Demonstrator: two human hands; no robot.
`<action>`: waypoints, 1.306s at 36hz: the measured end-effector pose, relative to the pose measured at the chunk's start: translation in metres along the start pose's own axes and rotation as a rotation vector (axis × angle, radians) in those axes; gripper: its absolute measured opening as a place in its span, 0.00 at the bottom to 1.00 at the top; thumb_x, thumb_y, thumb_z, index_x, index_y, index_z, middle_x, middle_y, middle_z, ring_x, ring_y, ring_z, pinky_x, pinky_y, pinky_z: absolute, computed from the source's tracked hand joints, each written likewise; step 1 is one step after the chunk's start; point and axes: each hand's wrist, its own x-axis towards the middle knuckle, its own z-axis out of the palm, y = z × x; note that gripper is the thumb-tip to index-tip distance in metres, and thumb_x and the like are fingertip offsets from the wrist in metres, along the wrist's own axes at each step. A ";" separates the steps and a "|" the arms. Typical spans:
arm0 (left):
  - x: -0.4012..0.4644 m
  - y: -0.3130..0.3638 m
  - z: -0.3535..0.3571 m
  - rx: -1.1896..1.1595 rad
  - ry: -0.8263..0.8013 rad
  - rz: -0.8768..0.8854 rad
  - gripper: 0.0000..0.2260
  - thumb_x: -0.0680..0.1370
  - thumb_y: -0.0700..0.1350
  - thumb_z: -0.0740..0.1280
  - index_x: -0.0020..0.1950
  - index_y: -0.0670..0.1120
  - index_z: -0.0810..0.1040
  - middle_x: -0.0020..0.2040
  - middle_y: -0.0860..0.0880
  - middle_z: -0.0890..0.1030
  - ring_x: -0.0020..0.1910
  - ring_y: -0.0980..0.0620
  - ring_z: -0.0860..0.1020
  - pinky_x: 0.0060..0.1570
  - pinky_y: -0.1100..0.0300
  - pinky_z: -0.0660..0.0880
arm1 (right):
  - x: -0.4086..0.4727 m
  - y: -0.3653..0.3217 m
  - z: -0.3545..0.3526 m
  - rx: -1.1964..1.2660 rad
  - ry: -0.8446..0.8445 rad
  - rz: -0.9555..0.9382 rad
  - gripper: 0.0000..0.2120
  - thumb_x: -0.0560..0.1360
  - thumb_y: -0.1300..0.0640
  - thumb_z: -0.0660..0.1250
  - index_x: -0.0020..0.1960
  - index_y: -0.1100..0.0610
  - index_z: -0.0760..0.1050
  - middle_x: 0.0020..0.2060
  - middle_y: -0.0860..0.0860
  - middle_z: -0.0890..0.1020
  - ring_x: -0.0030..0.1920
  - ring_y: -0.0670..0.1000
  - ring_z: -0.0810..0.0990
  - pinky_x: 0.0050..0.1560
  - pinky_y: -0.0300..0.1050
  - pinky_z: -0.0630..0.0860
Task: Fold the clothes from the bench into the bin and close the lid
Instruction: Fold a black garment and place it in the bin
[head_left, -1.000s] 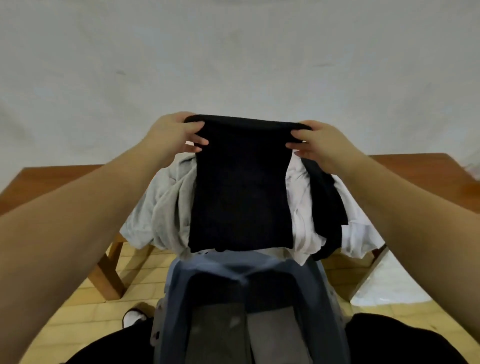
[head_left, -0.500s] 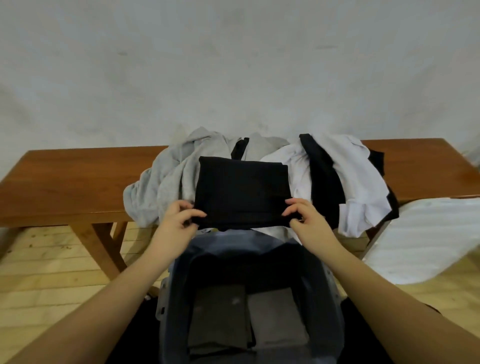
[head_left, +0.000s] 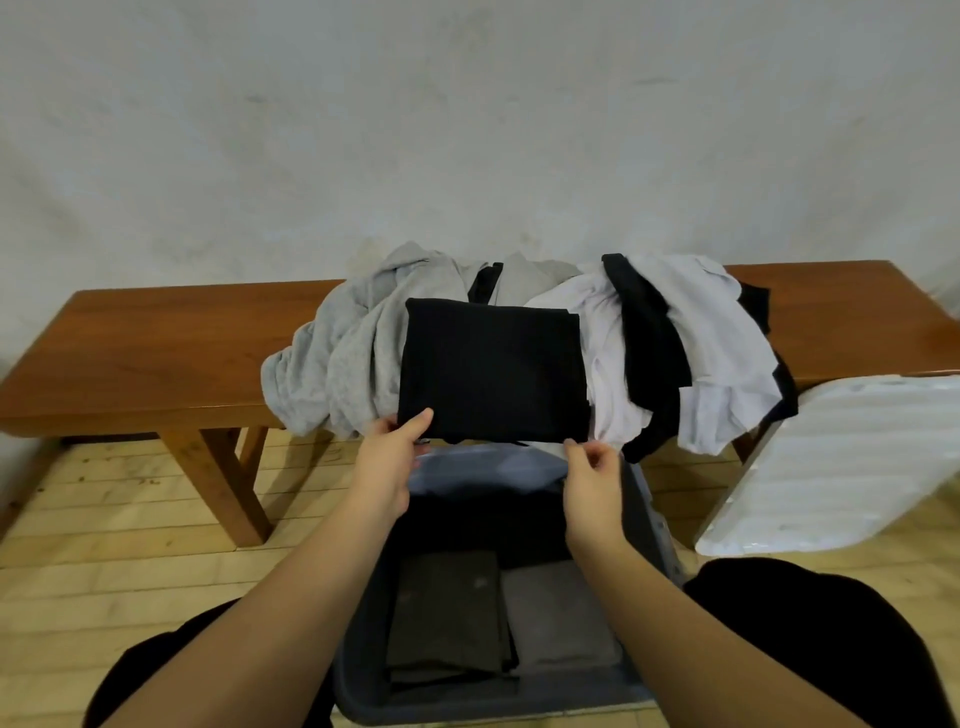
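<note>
A black garment (head_left: 491, 371), folded into a flat rectangle, lies on the pile of clothes (head_left: 353, 353) on the wooden bench (head_left: 156, 353). My left hand (head_left: 387, 462) grips its near left corner, thumb on top. At the near right corner my right hand (head_left: 592, 473) pinches the edge. Right below my hands stands the open grey-blue bin (head_left: 649, 519). Two folded pieces, one dark grey (head_left: 447, 613) and one lighter grey (head_left: 556, 613), lie side by side on its bottom. The white lid (head_left: 831, 462) leans against the bench on the right.
The pile holds a light grey garment, a white shirt (head_left: 717, 353) and a black piece (head_left: 649, 343) draped over it, partly hanging off the bench's front edge. A plain wall rises behind the bench. Wooden floor (head_left: 104, 545) lies below, and my dark-clad knees flank the bin.
A second ago I held the black garment up, hanging from its top edge. It has since been folded down onto the pile, and my hands have dropped to its near edge.
</note>
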 end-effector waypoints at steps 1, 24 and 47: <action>-0.002 0.000 0.000 -0.016 -0.007 0.005 0.13 0.78 0.45 0.71 0.59 0.43 0.75 0.46 0.45 0.82 0.36 0.52 0.82 0.27 0.61 0.75 | -0.002 0.005 0.005 0.027 -0.053 0.077 0.08 0.81 0.53 0.64 0.56 0.56 0.73 0.53 0.58 0.79 0.50 0.52 0.78 0.48 0.45 0.75; -0.061 0.036 -0.013 -0.433 -0.301 -0.045 0.10 0.79 0.37 0.64 0.60 0.40 0.77 0.52 0.42 0.85 0.46 0.46 0.85 0.45 0.58 0.83 | 0.005 -0.017 -0.005 0.977 -0.478 0.427 0.21 0.77 0.39 0.63 0.53 0.57 0.81 0.45 0.52 0.86 0.41 0.51 0.85 0.44 0.44 0.81; -0.051 -0.051 -0.021 -0.192 -0.176 -0.308 0.05 0.80 0.39 0.63 0.55 0.42 0.75 0.45 0.44 0.84 0.36 0.48 0.85 0.32 0.60 0.80 | 0.027 0.003 -0.111 -0.032 -0.573 0.442 0.24 0.81 0.67 0.51 0.62 0.47 0.78 0.40 0.52 0.82 0.34 0.50 0.76 0.27 0.39 0.74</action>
